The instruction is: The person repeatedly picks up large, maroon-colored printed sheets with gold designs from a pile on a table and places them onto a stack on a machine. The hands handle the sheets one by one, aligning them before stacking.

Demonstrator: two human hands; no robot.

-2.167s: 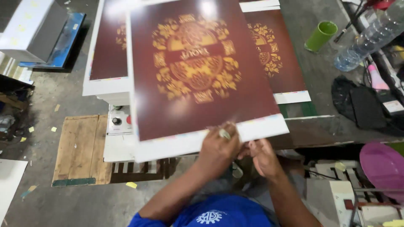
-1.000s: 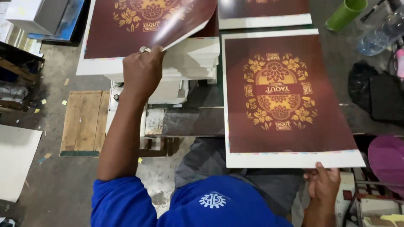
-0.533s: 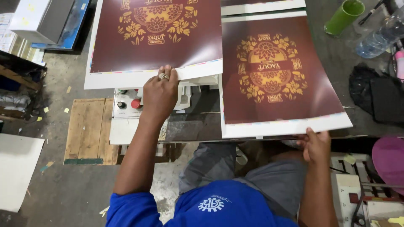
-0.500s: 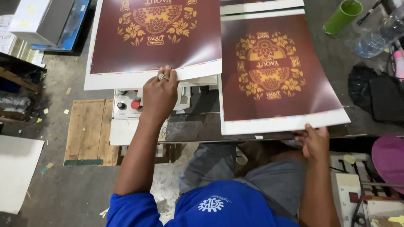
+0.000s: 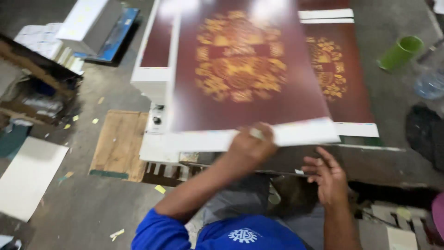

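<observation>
- Left hand (image 5: 252, 146): clamped on the white near margin of a large printed sheet (image 5: 245, 78), thumb on top, a ring showing on one finger. The sheet is dark maroon with a gold ornamental emblem. It is lifted clear of the surface and blurred.
- Right hand (image 5: 326, 176): open, fingers spread, holding nothing, just beside the sheet's near right corner at 4 o'clock from the left hand.
- Second matching sheet (image 5: 340, 78): lies flat at 3 o'clock of the lifted one, partly covered by it.
- White stack (image 5: 150, 76): at 9 o'clock of the lifted sheet, its top mostly hidden beneath it.
- Green cup (image 5: 400, 51): upright at 2 o'clock, well apart from the sheets; a clear plastic bottle (image 5: 430, 83) lies near it.
- Wooden board (image 5: 120, 143): on the floor at 8 o'clock, paper scraps around it.
- Risk, judged: a one-handed grip at one edge may let the far end sag and crease.
- Risk, judged: the lifted sheet could drag over the flat one and scuff the print.
</observation>
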